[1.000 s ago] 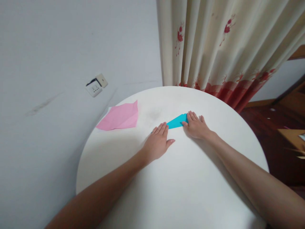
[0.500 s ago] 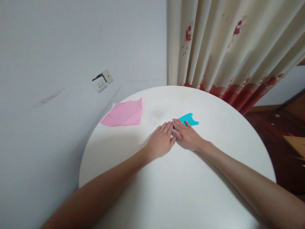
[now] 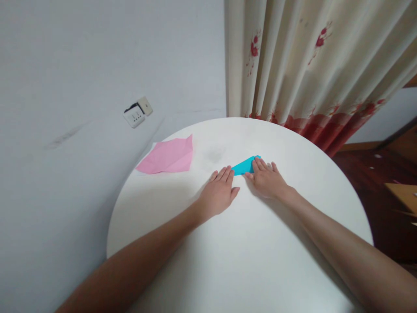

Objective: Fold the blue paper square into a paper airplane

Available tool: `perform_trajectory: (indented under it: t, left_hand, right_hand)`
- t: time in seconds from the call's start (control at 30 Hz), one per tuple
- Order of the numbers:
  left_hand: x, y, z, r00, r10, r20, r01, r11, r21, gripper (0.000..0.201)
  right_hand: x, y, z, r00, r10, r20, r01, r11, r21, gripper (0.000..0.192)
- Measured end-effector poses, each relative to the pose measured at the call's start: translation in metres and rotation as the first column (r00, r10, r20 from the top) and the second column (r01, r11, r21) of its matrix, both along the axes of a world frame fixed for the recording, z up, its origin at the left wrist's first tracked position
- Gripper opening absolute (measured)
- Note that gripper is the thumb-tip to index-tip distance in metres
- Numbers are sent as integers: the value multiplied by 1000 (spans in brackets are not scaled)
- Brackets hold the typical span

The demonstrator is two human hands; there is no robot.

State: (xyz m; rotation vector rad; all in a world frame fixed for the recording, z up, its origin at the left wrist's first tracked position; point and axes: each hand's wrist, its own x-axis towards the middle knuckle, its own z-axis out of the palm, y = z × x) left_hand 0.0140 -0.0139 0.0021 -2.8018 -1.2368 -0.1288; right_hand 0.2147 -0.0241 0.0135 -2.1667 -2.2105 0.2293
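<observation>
A folded piece of bright blue paper [image 3: 243,167] lies flat on the round white table, narrow at its left end. My left hand [image 3: 217,190] rests palm down, its fingertips over that narrow end and the thumb held out to the side. Flat across the paper's wider right part lies my right hand [image 3: 267,178], fingers stretched out and hiding most of that end. Neither hand grips anything.
Pink paper [image 3: 167,155], slightly creased, lies at the table's left far edge with a white sheet showing beneath. The white table [image 3: 228,256] stands near a wall with a socket [image 3: 134,117]. A cream and red curtain [image 3: 293,65] hangs behind.
My right hand has slid to the right along the blue paper, uncovering its middle and covering its notched right end. My left hand has stayed at the narrow end.
</observation>
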Motion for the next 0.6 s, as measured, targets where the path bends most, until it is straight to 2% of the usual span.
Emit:
perform_trajectory:
  t: [0.13, 0.23, 0.3, 0.4, 0.5, 0.6]
  left_hand:
    - [0, 1, 0, 1000, 10, -12, -10, 1000, -13, 61]
    - [0, 0, 1, 1000, 11, -7, -11, 1000, -21, 61]
    - [0, 0, 1, 1000, 8, 4, -8, 1000, -24, 61]
    - [0, 0, -1, 1000, -4, 30, 5, 1000, -22, 61]
    - [-2, 3, -5, 998, -20, 63, 21, 1000, -12, 59]
    - [-3, 9, -8, 996, -43, 75, 45, 999, -28, 61]
  right_hand:
    - [19, 10, -6, 978, -211, -5, 210, 978, -8, 76]
    - [22, 15, -12, 957, -285, -61, 290, 952, 100, 78]
    - [17, 16, -13, 972, -205, -112, 224, 953, 204, 73]
    - [2, 13, -14, 987, 60, -149, -16, 959, 281, 64]
    - [-12, 8, -17, 958, 253, -134, -214, 944, 250, 61]
    - [-15, 6, -21, 948, 298, -108, -273, 941, 199, 62]
